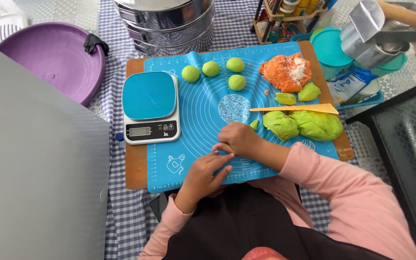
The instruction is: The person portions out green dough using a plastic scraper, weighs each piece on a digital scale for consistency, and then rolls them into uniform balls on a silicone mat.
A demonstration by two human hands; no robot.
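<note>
Grey panel [34, 159] covers the tabletop's left edge; purple lid [54, 58] sits at the far-left corner. Checked cloth [121, 212] underlies a wooden board [133, 163] carrying a blue silicone mat [203, 110]. Digital scale [151, 108] occupies the mat's left edge. Four green dough balls [211, 68] lie along its far edge. Left hand [205, 175], fingers loosely extended, and right hand [239, 139], curled, meet near the mat's near edge; contents cannot be determined. Orange filling [287, 72], yellow scraper [297, 109] and green dough mass [304, 125] occupy the right edge.

Bare blue mat [203, 120] mid-frame; kitchen scale [151, 108] left, dough balls [211, 69] above, green dough lump [304, 125] and scraper [294, 109] right.
</note>
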